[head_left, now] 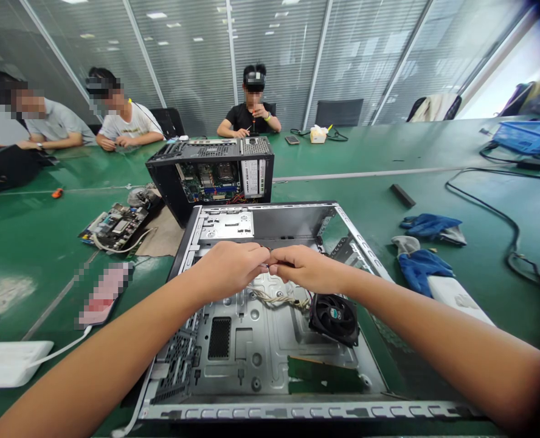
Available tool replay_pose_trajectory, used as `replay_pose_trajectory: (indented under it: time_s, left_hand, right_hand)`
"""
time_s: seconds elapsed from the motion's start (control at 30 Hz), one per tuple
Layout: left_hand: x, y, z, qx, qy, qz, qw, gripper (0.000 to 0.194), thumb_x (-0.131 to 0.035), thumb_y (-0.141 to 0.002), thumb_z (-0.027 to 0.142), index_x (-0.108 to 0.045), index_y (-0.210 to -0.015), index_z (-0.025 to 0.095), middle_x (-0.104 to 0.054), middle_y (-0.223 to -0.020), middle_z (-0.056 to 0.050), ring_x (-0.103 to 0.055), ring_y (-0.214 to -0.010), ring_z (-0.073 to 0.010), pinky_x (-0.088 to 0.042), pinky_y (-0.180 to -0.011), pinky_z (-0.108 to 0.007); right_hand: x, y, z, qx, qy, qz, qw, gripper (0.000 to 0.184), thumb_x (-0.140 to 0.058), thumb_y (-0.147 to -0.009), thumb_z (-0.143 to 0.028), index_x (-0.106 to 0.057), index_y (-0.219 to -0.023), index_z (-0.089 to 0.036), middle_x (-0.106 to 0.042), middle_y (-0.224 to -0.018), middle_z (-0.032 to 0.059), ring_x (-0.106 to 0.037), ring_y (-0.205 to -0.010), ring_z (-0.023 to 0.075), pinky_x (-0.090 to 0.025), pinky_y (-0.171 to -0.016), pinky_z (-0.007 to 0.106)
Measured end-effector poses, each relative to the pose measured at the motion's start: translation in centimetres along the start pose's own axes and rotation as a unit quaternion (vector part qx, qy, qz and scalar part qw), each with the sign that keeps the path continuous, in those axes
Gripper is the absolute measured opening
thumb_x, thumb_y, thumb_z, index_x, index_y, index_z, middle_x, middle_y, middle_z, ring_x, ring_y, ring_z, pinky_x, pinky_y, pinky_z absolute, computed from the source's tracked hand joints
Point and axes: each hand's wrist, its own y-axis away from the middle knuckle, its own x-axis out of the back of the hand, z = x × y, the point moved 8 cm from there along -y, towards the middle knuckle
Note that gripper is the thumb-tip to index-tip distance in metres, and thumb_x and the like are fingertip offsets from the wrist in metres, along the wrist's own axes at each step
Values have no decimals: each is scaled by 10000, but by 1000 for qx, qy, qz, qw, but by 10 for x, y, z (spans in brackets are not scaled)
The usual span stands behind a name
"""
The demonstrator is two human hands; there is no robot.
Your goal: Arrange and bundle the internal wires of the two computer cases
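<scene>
An open computer case (270, 337) lies flat in front of me, with its bare metal floor facing up. My left hand (228, 267) and my right hand (309, 267) meet above the middle of it, fingers closed in a pinch. What they pinch is mostly hidden; only a small dark bit shows between the fingertips. Just below the hands, a bundle of twisted wires (279, 298) runs towards a black cooling fan (334, 319) inside the case. Nearer to me, a green memory stick (325, 374) rests on the case floor.
A second computer case (210, 149) stands upright behind, beside a loose motherboard (119, 225). At left lie a phone (106, 295) and a white power bank (14, 364). Blue gloves (422, 267) and a black cable (516, 243) lie right. Several people sit across the green table (365, 158).
</scene>
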Motion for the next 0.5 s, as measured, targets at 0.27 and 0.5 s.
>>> replay_pose_trajectory:
  time_s: [0.27, 0.5]
  left_hand:
    - [0, 0, 0, 3, -1, -6, 1000, 225, -431, -992, 291, -596, -898, 171, -668, -864, -28, -590, -724, -140, -374, -617, -254]
    - [-2, -1, -1, 11, 5, -17, 1000, 222, -440, -993, 295, -602, -904, 172, -672, -879, -28, -600, -743, -152, -376, -624, -267]
  right_hand:
    - [0, -1, 3, -6, 2, 3, 1000, 144, -465, -896, -217, -550, -783, -189, -606, -737, 7, -519, -684, 145, -395, -673, 286]
    - [0, -2, 1, -8, 1, 2, 1000, 148, -459, -890, -193, -551, -774, -187, -602, -727, 5, -516, -678, 144, -393, -667, 283]
